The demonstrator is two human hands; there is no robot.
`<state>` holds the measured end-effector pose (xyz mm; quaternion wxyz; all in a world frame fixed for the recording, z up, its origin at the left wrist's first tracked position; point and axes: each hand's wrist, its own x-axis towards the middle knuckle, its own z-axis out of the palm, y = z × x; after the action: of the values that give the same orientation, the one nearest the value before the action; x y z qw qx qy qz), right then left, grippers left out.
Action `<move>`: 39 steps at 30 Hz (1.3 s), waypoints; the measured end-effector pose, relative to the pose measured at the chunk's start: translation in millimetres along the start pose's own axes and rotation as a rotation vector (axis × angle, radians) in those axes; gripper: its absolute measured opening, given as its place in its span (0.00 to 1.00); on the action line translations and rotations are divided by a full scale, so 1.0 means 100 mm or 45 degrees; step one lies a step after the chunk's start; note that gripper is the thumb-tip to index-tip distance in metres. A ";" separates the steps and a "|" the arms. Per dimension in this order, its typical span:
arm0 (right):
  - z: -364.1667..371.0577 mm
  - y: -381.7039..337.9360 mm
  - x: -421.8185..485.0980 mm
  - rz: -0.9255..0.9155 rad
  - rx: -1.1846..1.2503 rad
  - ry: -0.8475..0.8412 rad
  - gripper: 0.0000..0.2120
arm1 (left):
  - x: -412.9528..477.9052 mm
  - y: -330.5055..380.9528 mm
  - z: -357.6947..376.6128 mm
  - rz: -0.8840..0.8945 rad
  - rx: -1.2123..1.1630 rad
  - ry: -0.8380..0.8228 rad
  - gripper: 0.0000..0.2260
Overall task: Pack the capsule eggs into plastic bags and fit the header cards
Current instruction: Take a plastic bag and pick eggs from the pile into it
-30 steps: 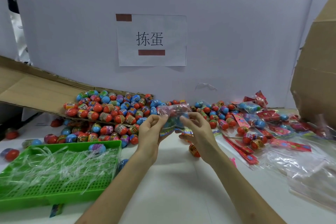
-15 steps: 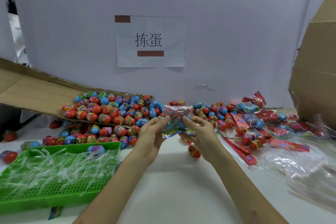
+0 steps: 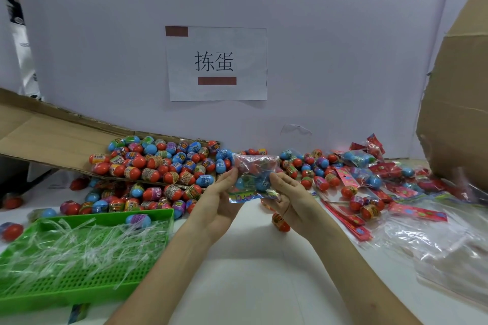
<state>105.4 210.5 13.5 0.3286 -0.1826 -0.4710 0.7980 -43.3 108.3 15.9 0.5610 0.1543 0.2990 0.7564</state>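
Observation:
A clear plastic bag (image 3: 254,174) with capsule eggs inside is held up over the white table, its colourful header card (image 3: 250,196) at the bottom edge. My left hand (image 3: 220,200) pinches the bag's left side and my right hand (image 3: 289,196) pinches its right side. A heap of loose red and blue capsule eggs (image 3: 158,166) lies behind and left of my hands. One red egg (image 3: 280,222) lies on the table under my right wrist.
A green perforated tray (image 3: 79,269) with clear plastic strips sits at front left. Cardboard flaps (image 3: 45,137) lie at the left and a cardboard box (image 3: 459,103) stands at the right. Packed bags, red header cards (image 3: 351,221) and empty clear bags (image 3: 443,243) cover the right side.
Both hands have kept hold of the bag and turned it slightly; the header card edge now hangs lower between my hands.

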 end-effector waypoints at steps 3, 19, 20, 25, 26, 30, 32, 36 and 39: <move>0.01 0.00 0.00 0.007 0.025 -0.003 0.07 | 0.01 -0.01 0.00 -0.006 -0.049 0.025 0.19; 0.05 0.01 -0.01 -0.036 0.024 0.040 0.07 | 0.06 -0.03 -0.04 0.038 -0.041 -0.005 0.16; 0.05 0.02 -0.01 -0.051 -0.021 0.063 0.07 | 0.06 -0.04 -0.04 0.036 -0.032 -0.011 0.14; 0.03 0.01 0.04 -0.195 -0.271 0.246 0.07 | 0.07 -0.07 -0.03 0.054 -0.001 0.078 0.16; 0.02 -0.03 0.04 -0.244 -0.292 0.254 0.08 | 0.08 -0.07 -0.03 0.070 0.014 0.106 0.14; -0.03 -0.14 0.00 -0.346 -0.541 0.140 0.19 | 0.10 -0.05 -0.05 0.134 0.178 0.209 0.10; -0.06 -0.15 -0.02 -0.340 -0.691 0.100 0.14 | 0.09 -0.07 -0.06 0.156 0.323 0.237 0.18; -0.16 -0.18 -0.02 -0.289 -0.798 0.079 0.07 | 0.10 -0.09 -0.09 0.181 0.519 0.394 0.12; -0.32 -0.30 -0.09 -0.063 -0.726 -0.180 0.10 | 0.11 -0.04 -0.13 0.199 0.484 0.449 0.10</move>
<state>141.5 234.6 23.5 0.2497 -0.2000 -0.7023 0.6360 -51.1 116.1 1.6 0.4013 0.1453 0.5158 0.7428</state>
